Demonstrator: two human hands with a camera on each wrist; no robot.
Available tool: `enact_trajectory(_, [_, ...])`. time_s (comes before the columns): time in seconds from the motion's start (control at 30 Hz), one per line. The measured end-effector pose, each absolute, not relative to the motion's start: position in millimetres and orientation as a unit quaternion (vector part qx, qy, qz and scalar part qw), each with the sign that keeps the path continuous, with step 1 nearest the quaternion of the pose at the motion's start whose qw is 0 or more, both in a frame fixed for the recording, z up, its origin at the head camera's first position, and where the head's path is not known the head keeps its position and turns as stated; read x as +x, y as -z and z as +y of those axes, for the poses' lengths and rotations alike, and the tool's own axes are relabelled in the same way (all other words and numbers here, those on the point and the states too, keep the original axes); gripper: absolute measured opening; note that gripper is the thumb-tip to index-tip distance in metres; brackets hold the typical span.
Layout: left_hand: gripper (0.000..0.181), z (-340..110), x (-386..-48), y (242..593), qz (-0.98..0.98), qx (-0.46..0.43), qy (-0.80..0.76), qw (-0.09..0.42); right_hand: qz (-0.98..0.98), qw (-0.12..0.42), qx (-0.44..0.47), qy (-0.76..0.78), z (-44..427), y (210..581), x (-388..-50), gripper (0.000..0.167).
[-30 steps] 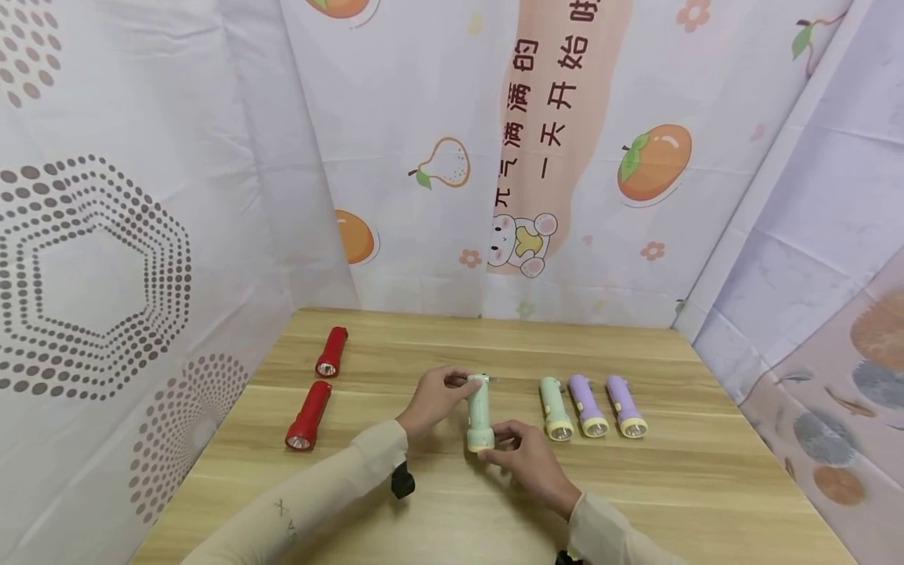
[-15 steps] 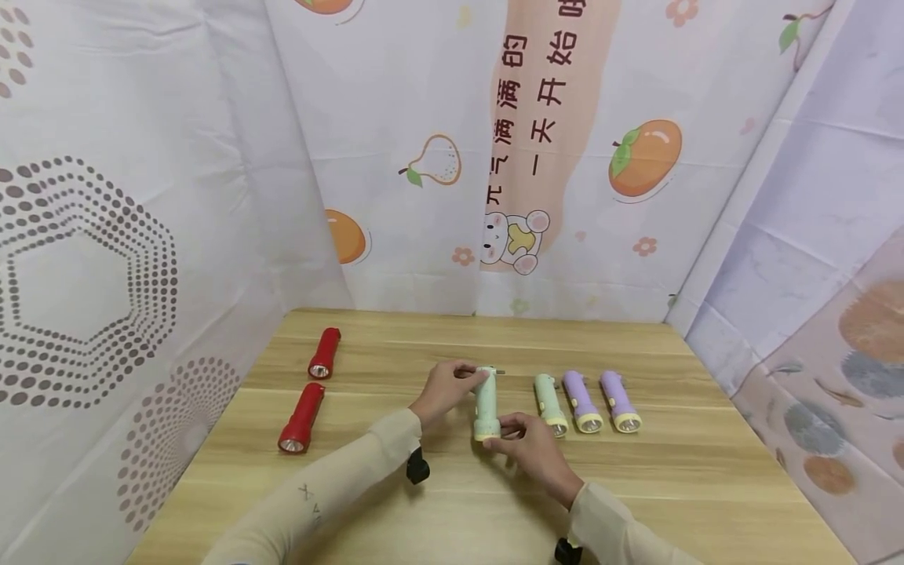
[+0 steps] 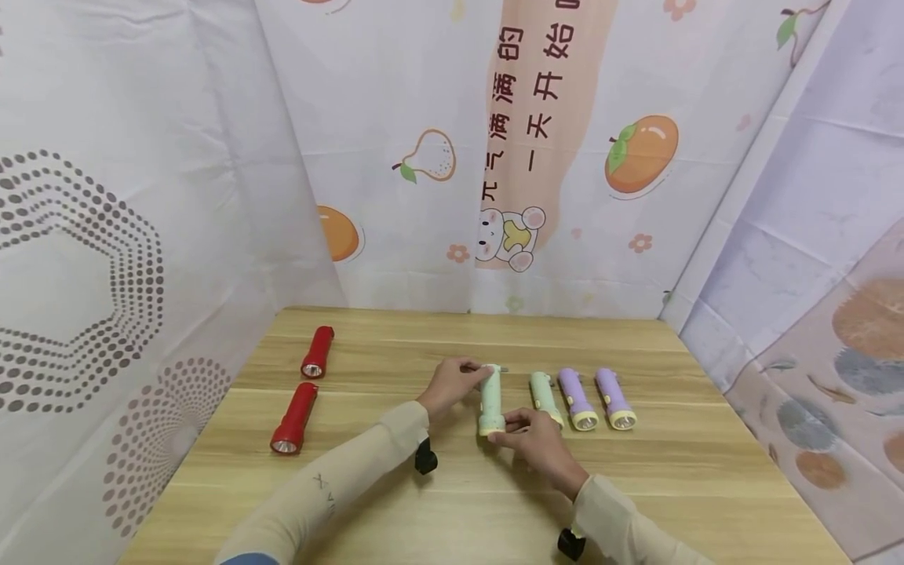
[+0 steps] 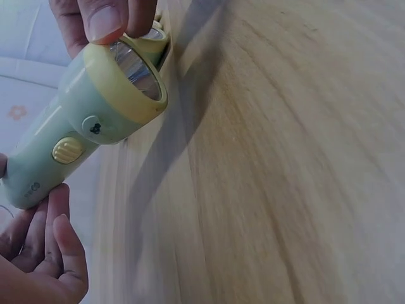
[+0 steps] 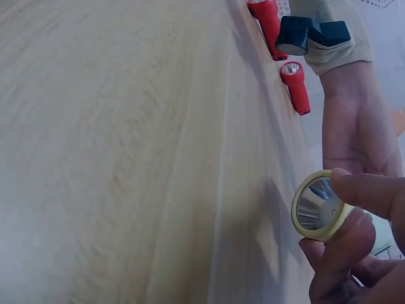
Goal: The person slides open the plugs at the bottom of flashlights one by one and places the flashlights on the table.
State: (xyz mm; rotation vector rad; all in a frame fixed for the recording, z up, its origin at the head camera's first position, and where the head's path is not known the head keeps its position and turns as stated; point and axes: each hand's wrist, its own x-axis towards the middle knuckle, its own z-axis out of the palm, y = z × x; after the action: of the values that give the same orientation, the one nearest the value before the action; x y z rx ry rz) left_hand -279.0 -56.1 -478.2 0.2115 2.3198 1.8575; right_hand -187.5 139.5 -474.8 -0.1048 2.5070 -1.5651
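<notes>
A pale green flashlight (image 3: 490,400) with a yellow rim is held between both hands above the middle of the table. My left hand (image 3: 452,382) grips its tail end between thumb and fingers. At the lamp end, my right hand (image 3: 542,446) pinches the yellow rim. In the left wrist view the flashlight (image 4: 69,130) shows a yellow switch and a clear lens. The right wrist view looks into its reflector (image 5: 318,206). A second green flashlight (image 3: 541,390) lies just right of it, its lamp partly hidden by my right hand.
Two purple flashlights (image 3: 577,398) (image 3: 615,399) lie to the right of the second green one. On the left side rest two red flashlights (image 3: 318,351) (image 3: 294,416). Patterned curtains (image 3: 381,196) border the wooden table (image 3: 395,337) at the back and sides.
Both hands have carried the green flashlight a little to the right, closer to the second green one. The head view has shifted slightly. The other flashlights have stayed put.
</notes>
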Motion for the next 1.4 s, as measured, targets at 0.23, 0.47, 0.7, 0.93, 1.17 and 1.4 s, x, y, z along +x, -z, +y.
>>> enact_trajectory(0.23, [0.043, -49.0, -286.8, 479.3, 0.78, 0.064, -0.619, 0.071, 0.846, 0.094, -0.036, 0.524, 143.5, 470.4, -195.8, 0.048])
enact_trajectory(0.47, [0.036, -41.1, -292.7, 486.0, 0.795, 0.058, -0.6, 0.065, 0.843, 0.115, -0.026, 0.525, 149.2, 474.8, -198.7, 0.05])
enact_trajectory(0.7, [0.033, -38.1, -290.4, 490.6, 0.802, 0.056, -0.588, 0.081, 0.85, 0.122, -0.02, 0.511, 151.2, 478.7, -197.8, 0.05])
enact_trajectory(0.93, [0.034, -37.8, -297.3, 493.6, 0.802, 0.059, -0.59, 0.08, 0.844, 0.117, -0.023, 0.523, 151.2, 473.7, -200.8, 0.047])
enact_trajectory(1.17, [0.032, -34.6, -302.1, 495.3, 0.802, 0.06, -0.586, 0.092, 0.848, 0.124, -0.009, 0.515, 150.1, 470.6, -203.2, 0.043])
enact_trajectory(1.4, [0.036, -31.5, -305.2, 493.9, 0.806, 0.052, -0.581, 0.102, 0.861, 0.114, -0.015, 0.495, 149.9, 465.3, -204.9, 0.044])
